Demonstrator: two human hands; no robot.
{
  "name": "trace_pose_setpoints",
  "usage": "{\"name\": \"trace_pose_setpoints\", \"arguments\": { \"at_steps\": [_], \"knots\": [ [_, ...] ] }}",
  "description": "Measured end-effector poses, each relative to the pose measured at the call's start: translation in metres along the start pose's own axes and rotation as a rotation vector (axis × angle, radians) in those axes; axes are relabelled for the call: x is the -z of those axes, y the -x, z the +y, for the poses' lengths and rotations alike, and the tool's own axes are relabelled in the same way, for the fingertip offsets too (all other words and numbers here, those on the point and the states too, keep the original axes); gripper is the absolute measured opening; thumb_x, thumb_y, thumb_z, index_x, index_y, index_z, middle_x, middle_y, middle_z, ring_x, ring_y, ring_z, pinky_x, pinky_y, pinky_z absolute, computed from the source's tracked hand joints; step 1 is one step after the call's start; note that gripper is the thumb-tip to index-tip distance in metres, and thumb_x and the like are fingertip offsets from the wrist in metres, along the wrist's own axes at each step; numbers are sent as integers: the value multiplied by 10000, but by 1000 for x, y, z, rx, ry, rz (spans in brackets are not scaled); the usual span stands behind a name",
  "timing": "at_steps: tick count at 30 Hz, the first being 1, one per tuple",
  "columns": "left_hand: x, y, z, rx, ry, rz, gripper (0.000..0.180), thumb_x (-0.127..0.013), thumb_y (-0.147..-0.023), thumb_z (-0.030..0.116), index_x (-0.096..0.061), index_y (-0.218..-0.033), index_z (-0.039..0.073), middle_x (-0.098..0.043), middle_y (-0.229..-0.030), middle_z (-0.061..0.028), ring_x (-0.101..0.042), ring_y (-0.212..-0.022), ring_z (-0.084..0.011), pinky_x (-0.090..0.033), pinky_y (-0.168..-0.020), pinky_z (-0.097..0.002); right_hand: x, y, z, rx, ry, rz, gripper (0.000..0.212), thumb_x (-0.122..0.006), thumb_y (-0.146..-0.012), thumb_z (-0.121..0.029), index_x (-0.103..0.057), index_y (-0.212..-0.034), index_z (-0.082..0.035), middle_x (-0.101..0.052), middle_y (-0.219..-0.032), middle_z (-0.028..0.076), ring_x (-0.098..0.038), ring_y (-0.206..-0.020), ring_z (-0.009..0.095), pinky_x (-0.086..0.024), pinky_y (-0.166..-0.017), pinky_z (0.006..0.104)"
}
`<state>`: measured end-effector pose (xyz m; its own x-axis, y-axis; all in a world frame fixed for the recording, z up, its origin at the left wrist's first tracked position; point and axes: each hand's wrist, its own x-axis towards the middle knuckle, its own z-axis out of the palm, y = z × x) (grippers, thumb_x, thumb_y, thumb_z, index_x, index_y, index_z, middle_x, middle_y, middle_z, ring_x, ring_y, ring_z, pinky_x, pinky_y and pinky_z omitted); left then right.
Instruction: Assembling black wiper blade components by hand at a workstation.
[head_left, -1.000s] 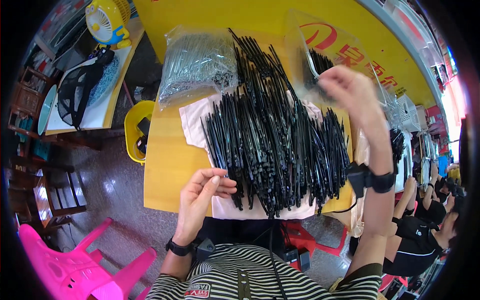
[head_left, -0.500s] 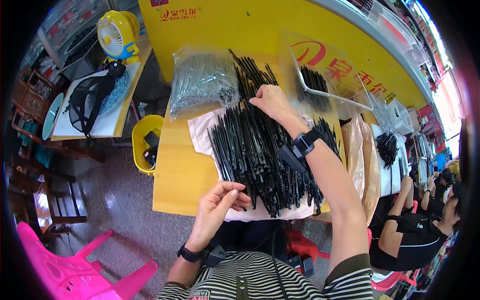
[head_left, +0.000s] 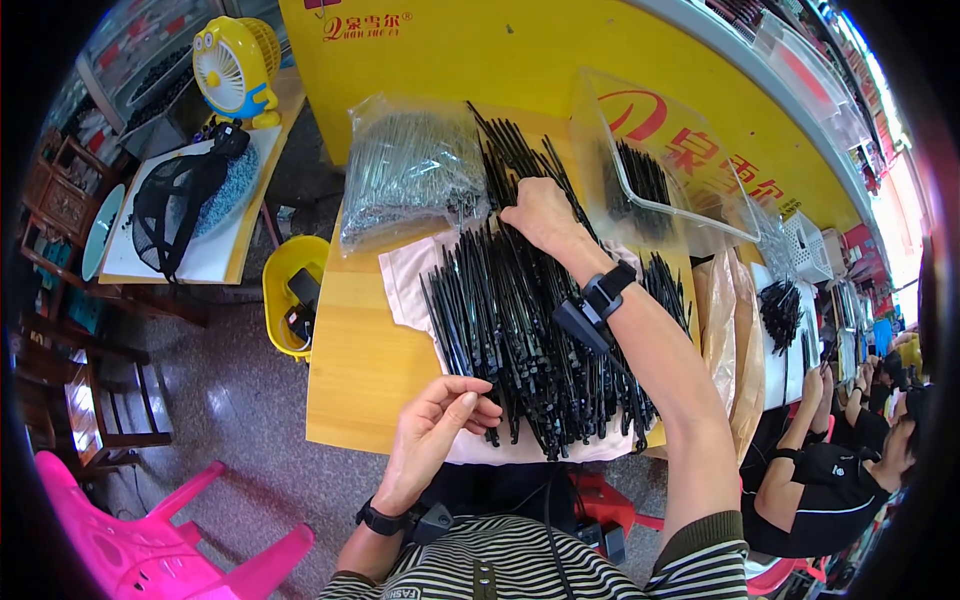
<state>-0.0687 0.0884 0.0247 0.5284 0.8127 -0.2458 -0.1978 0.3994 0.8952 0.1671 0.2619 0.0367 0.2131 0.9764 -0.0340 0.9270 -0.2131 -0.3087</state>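
reaching across the wooden table, the right hand rests palm down on the far end of a big pile of black cable ties, its fingers curled over the tops of the ties and pressing on them; whether any tie is pinched between the fingers cannot be told. a black band with a small black box sits on that wrist. the left hand is at the near left edge of the pile, fingers half bent and loosely open, thumb and fingertips touching the ends of a few ties without closing around them. the ties lie fanned out on a pale cloth spread over the middle of the table. just beyond the pile on the far left lies a clear plastic bag stuffed with more ties, touching the pile. to the far right a clear plastic sheet bag holds a smaller bunch of ties. left of the table stands a yellow bin, and further left a side table with a yellow fan. a pink plastic chair is near left on the floor. on the right another person in black sits at the next table.
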Motion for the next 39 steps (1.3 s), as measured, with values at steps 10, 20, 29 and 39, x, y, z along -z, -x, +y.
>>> {"name": "trace_pose_setpoints", "arguments": {
  "at_steps": [10,20,29,39],
  "knots": [
    [-13,12,4,-23,-22,-84,251,-444,-976,174,-538,-1119,-10,-641,-928,-89,-612,-836,-128,-485,-765,-262,36,40,35,-332,-930,-436,166,-653,-800,-147,-577,-704,-35,-574,-611,17,-524,-476,69,-445,-461,179],
    [-48,18,-4,-91,70,-106,339,-470,-968,229,-520,-1213,-1,-618,-1061,-90,-605,-837,-114,-477,-743,-239,55,235,7,-182,-1235,-544,190,-621,-876,-166,-553,-947,-3,-586,-722,36,-572,-554,96,-507,-522,226],
    [-61,33,-13,-121,69,-69,191,-563,-924,194,-625,-992,26,-635,-948,-10,-521,-745,-51,-437,-707,-213,26,307,4,-153,-1402,-314,159,-610,-890,-140,-547,-959,-11,-599,-822,37,-603,-676,91,-514,-586,216],
    [-69,51,-15,-22,-133,-265,205,-497,-960,204,-586,-995,22,-549,-766,17,-504,-668,-52,-384,-632,-192,24,307,18,-15,-1464,59,226,-660,-848,-105,-542,-1024,-25,-579,-917,27,-554,-798,59,-469,-554,188]
  ]
}}
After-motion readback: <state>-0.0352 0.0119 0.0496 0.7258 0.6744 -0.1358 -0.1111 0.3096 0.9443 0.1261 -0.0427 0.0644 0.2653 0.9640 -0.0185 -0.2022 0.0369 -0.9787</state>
